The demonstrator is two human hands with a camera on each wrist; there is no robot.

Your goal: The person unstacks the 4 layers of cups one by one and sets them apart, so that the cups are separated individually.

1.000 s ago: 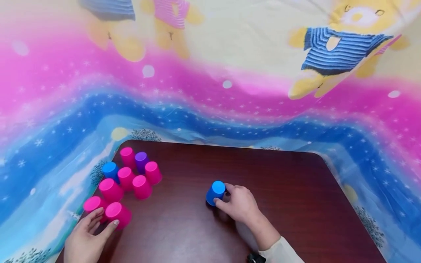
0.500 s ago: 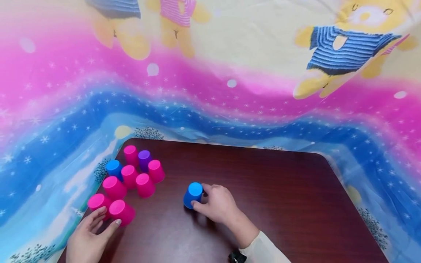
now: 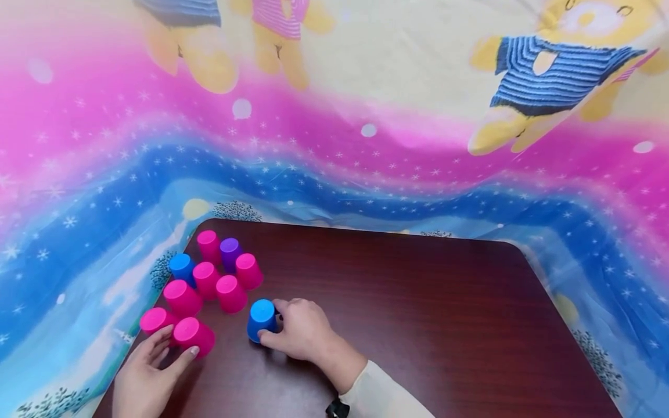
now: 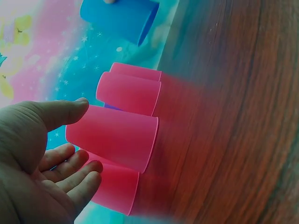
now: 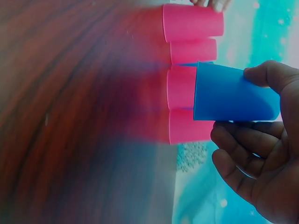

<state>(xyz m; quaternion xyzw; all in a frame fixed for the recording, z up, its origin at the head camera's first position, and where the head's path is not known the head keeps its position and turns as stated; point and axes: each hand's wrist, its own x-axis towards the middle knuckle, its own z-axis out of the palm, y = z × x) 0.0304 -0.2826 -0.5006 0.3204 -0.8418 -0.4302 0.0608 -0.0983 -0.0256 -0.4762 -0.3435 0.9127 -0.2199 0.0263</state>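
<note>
In the head view, my right hand [image 3: 306,330] grips a blue cup [image 3: 261,320] that stands mouth down, thumb on one side and fingers on the other. The right wrist view shows this blue cup [image 5: 236,93] in front of several pink cups. I cannot tell whether its rim touches the table. At the lower left, my left hand [image 3: 143,374] is beside the nearest pink cup [image 3: 194,337], its thumb and relaxed fingers either side of it. Its fingertips lie near a second pink cup [image 3: 155,320]; contact is unclear in the left wrist view.
Further pink cups [image 3: 231,294], a blue cup [image 3: 182,268] and a purple cup [image 3: 230,254] stand upside down in a cluster on the left of the dark brown table [image 3: 418,313]. A patterned cloth [image 3: 366,168] hangs behind the table's edges.
My right hand has carried the blue cup leftward from mid-table to just beside the pink cups. My left hand has stayed almost still by the nearest pink cup.
</note>
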